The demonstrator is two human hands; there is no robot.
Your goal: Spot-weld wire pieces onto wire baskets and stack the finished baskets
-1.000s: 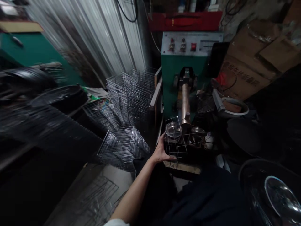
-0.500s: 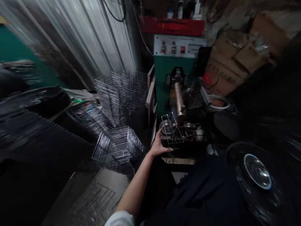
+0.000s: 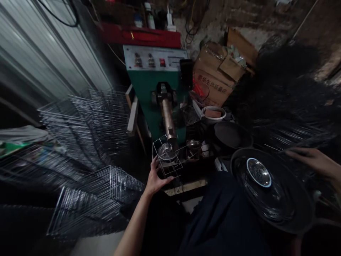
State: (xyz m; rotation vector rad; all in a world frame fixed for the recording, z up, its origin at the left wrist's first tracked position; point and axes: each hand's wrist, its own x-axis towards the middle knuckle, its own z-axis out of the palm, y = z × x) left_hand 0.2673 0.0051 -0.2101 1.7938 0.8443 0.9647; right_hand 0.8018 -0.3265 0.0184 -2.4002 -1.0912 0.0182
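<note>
A small bent wire rack [image 3: 170, 165] is held in my left hand [image 3: 155, 180], with the thumb and fingers spread along its near side. It sits just below the tip of a copper-coloured cylindrical arm [image 3: 168, 118] on a green machine [image 3: 141, 85]. A shallow metal dish [image 3: 166, 152] shows behind its wires. Over at the right, my right hand [image 3: 317, 160] stretches its fingers out beside a dark pile of wire pieces [image 3: 290, 137]. The hand's underside is in shadow. Below it lies a round black tray [image 3: 298, 199] holding a coil and a shiny round dish [image 3: 259, 172].
Stacks of wire racks [image 3: 87, 202] stand at the left, with taller stacks [image 3: 80, 124] behind. A cardboard box [image 3: 213, 80] leans near the wall. A white-rimmed bowl [image 3: 220, 119] and a dark round pan [image 3: 230, 135] sit right of the machine.
The view has turned right, so the machine and stacks shift left in the picture. My right hand has come into sight at the right. My left hand still holds the wire rack by the machine.
</note>
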